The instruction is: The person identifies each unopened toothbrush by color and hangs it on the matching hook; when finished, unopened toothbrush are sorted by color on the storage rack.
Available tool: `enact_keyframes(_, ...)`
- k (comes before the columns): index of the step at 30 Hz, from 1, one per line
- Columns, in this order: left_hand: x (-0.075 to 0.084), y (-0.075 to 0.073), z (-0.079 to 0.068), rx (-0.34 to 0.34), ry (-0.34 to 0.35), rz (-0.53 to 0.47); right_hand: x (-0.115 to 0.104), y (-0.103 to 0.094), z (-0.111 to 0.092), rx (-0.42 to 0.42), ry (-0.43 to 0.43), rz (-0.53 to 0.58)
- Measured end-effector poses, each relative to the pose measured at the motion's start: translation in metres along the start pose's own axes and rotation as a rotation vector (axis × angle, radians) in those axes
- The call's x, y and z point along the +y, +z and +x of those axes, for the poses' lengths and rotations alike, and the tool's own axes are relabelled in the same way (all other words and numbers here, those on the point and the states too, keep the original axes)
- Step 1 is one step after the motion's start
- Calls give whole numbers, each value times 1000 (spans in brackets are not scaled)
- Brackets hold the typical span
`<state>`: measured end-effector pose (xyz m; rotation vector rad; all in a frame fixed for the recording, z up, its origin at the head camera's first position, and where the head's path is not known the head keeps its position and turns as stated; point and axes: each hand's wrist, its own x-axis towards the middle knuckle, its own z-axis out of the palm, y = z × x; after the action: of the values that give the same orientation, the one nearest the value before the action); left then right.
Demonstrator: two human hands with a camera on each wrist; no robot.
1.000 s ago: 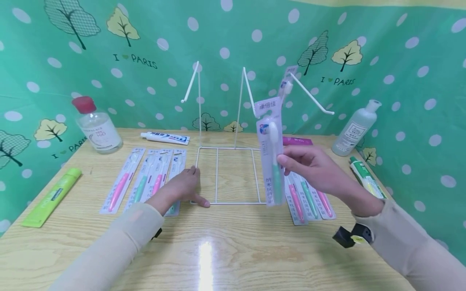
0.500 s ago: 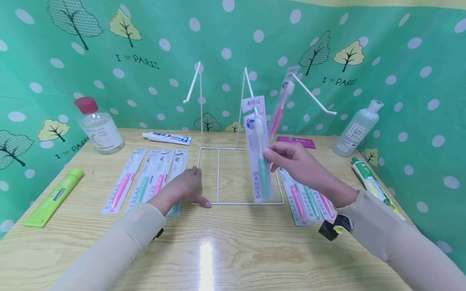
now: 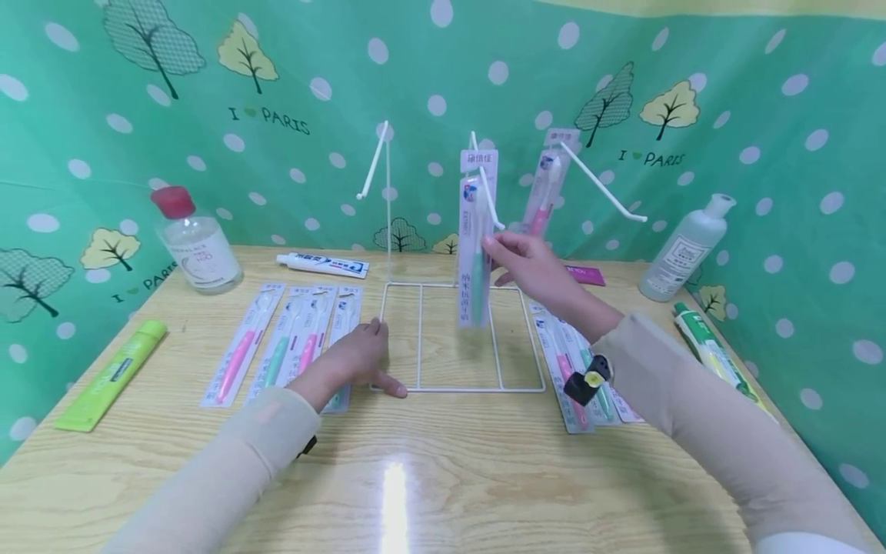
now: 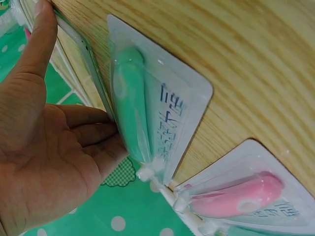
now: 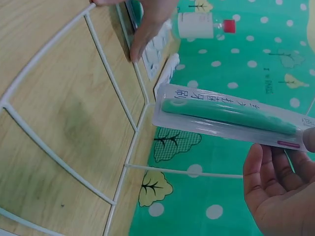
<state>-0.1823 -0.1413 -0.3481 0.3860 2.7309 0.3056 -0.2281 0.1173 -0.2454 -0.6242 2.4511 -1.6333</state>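
Observation:
In the head view, my right hand (image 3: pixel 529 265) pinches the edge of a packaged toothbrush (image 3: pixel 474 254) with a green handle. The package hangs upright at the middle arm of the white wire rack (image 3: pixel 457 390), and that arm's tip (image 3: pixel 493 204) sticks out in front through the package's top hole. My left hand (image 3: pixel 360 355) rests on the left side of the rack's base, thumb stretched along the front. In the left wrist view, the left fingers (image 4: pixel 106 140) lie straight beside a green packaged toothbrush (image 4: pixel 133 103). A pink packaged toothbrush (image 3: pixel 543 192) hangs on the rack's right arm.
Several packaged toothbrushes lie left of the rack, including a pink one (image 3: pixel 238 354); more, including a pink one (image 3: pixel 562 362), lie right. Around them are a red-capped bottle (image 3: pixel 204 254), pale bottle (image 3: pixel 681 250), green tube (image 3: pixel 114 377), white toothpaste tube (image 3: pixel 325 265) and green-yellow tube (image 3: pixel 716 354).
My right hand has carried the green packaged toothbrush left, up and back along the middle arm, whose tip now shows through the hole. The left hand has stayed on the rack's base.

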Motion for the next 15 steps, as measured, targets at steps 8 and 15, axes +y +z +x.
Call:
enact_keyframes(8, 0, 2, 0, 10, -4, 0, 6, -3, 31, 61, 52, 40)
enact_keyframes(15, -1, 2, -1, 8, -9, 4, 7, -5, 50, 74, 71, 56)
